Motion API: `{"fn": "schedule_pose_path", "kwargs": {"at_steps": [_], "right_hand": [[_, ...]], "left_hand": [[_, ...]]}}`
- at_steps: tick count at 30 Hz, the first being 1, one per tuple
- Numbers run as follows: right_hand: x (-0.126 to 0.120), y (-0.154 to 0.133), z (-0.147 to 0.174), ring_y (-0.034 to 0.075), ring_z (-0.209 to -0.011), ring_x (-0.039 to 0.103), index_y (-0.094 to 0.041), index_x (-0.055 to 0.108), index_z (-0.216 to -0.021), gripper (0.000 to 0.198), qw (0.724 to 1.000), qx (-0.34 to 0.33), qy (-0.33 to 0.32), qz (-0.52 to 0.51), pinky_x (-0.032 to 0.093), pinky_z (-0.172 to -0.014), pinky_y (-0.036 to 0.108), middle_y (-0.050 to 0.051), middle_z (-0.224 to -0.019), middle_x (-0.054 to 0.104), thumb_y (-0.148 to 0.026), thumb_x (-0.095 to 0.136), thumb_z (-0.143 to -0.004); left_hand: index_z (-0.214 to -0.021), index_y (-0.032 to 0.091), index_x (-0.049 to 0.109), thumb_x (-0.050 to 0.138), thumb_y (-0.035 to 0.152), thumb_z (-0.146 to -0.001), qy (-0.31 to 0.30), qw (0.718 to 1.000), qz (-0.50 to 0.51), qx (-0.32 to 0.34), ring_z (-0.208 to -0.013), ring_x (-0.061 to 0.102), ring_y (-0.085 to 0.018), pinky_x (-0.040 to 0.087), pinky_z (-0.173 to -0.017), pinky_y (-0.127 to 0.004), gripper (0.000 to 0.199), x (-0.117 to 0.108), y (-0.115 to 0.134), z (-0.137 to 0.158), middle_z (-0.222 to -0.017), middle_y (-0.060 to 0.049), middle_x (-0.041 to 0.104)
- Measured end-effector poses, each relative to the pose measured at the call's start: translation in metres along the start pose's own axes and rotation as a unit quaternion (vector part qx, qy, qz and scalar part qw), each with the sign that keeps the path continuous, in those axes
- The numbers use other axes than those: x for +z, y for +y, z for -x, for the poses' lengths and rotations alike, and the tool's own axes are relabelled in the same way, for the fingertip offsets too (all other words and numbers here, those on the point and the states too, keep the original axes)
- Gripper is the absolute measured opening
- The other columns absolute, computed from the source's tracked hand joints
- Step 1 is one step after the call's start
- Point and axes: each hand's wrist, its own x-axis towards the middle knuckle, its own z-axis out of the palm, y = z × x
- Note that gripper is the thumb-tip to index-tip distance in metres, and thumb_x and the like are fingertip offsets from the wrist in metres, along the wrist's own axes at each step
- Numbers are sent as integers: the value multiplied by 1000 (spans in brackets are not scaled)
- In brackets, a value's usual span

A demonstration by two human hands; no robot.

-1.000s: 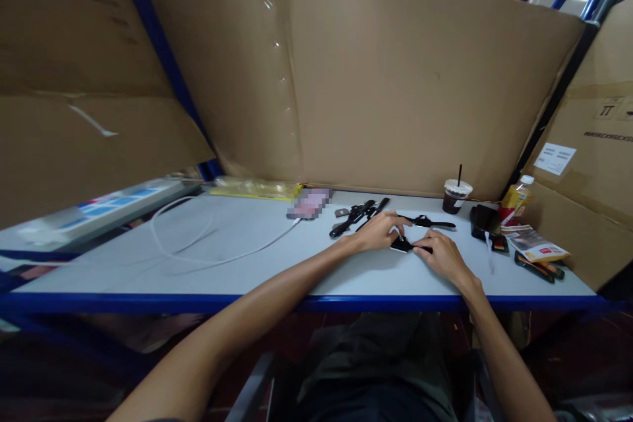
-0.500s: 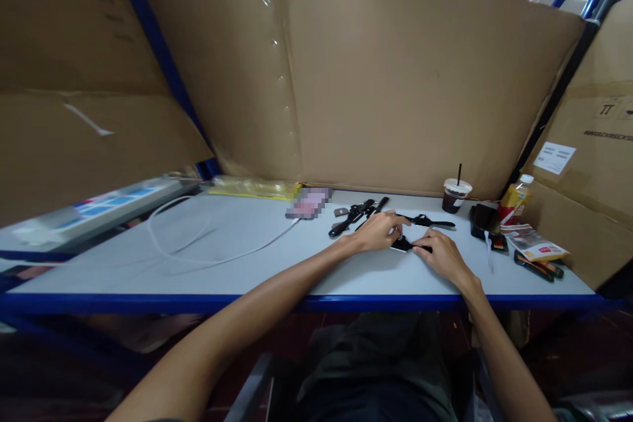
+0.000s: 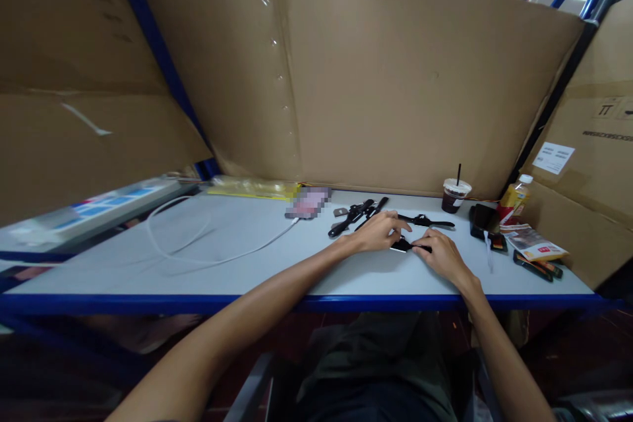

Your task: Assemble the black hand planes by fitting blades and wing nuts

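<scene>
A black two-handled tool that looks like a spokeshave (image 3: 401, 246) is held low over the grey table, a pale straight edge showing along its near side. My right hand (image 3: 438, 252) is closed around its right handle. At its left end my left hand (image 3: 382, 231) is curled, fingertips pinched at the tool's middle; the left handle is hidden. Just beyond my hands lies another black spokeshave (image 3: 426, 219). More black spokeshaves (image 3: 352, 216) are grouped left of my left hand, beside a small grey metal plate (image 3: 341, 212).
A phone (image 3: 308, 203) with a white cable (image 3: 247, 252) lies at the back. To the right are a drink cup (image 3: 455, 196) with a straw, a bottle (image 3: 514, 201), a packet (image 3: 537, 244) and a black case (image 3: 483, 221). A power strip (image 3: 113, 206) sits left. Cardboard (image 3: 395, 79) walls the table.
The left fingers have shifted slightly at the middle of the spokeshave. My right hand keeps its hold, and the tool has hardly moved.
</scene>
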Motion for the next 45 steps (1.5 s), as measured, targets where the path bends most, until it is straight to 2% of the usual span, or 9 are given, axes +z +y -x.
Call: {"fn": "schedule_pose_path", "kwargs": {"at_steps": [5,11,15,19,27,32,35,40,45], "right_hand": [[-1,0,0,20,-95,62,-29,79,-108,20,1000,0,-2,-4,43,-83,29,3,-95,69,-25,64,-95],[0,1,0,20,-96,61,-29,80,-106,19,1000,0,5,-4,43,-83,29,3,-96,69,-26,65,-95],[0,0,1,20,-96,61,-29,80,-105,19,1000,-2,2,0,44,-83,30,3,-96,69,-26,64,-96],[-1,-2,2,20,-96,62,-30,79,-108,21,1000,2,3,0,44,-83,30,3,-97,69,-26,63,-96],[1,1,0,20,-96,62,-30,80,-105,19,1000,0,3,3,44,-83,30,3,-96,69,-26,64,-95],[-2,-2,1,20,-96,62,-30,80,-106,20,1000,2,1,3,44,-83,30,4,-97,69,-25,63,-96],[-3,-4,2,20,-97,62,-30,79,-109,21,1000,5,2,-2,44,-83,30,4,-98,69,-25,63,-96],[-1,-1,1,20,-96,62,-30,80,-106,19,1000,2,-1,5,44,-83,30,3,-96,69,-25,64,-95],[0,0,0,20,-96,62,-30,80,-105,19,1000,-2,4,3,44,-83,30,3,-96,69,-25,65,-95]], "left_hand": [[-120,19,72,49,4,-80,8,1000,-13,-14,-94,65,-22,51,-89,-36,49,-1,-4,0,-93,-6,74],[-118,21,71,47,2,-77,-13,998,51,33,-104,64,-22,49,-95,-38,52,0,3,-1,-97,-3,77],[-122,18,71,48,4,-77,-1,1000,28,11,-94,65,-23,50,-88,-37,53,1,0,0,-85,-5,75],[-124,18,71,47,4,-79,13,1000,-10,-25,-90,65,-23,51,-83,-35,53,-1,-7,1,-89,-7,75],[-123,20,70,46,1,-75,-10,998,45,35,-101,64,-22,50,-91,-36,57,0,3,-1,-89,-4,76],[-122,19,73,47,5,-77,4,1000,-4,-12,-87,65,-22,51,-82,-34,53,0,-6,0,-86,-7,73],[-125,19,71,47,3,-78,8,1000,-14,-26,-92,65,-22,51,-82,-32,55,-2,-8,0,-88,-6,74],[-126,20,69,45,0,-75,-5,1000,27,8,-96,65,-21,51,-88,-34,59,-2,1,-1,-96,-4,77],[-124,20,71,47,4,-76,-15,999,35,20,-96,65,-23,51,-85,-35,56,-1,2,-1,-84,-4,76]]}}
